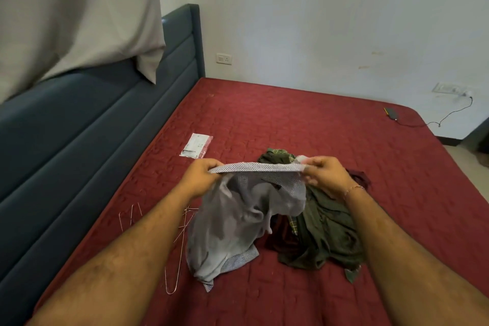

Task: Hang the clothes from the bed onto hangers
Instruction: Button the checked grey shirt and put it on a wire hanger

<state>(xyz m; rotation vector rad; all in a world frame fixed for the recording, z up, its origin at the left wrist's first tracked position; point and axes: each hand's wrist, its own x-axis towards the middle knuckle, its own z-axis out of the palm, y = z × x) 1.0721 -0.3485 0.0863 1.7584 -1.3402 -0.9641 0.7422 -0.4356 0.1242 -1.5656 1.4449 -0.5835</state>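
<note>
Early stage: the first garment is lifted, and no garment is on a hanger yet.

The left hand [199, 178] and the right hand [324, 173] both pinch the patterned band of the grey garment [238, 219] with curled fingers and stretch it between them, above the red bed [291, 119]; the lower part of the garment hangs down and touches the bed. Just to the right of the grey garment lies the pile of clothes [322, 230], dark green, checked and maroon, not sorted, so I judge most of the work is left. The wire hangers [173, 254] lie on the bed just to the left of the grey garment, partly under the left forearm, and they carry nothing. Beyond the grey garment, towards the headboard [92, 119], lies a small plastic packet [196, 145].
</note>
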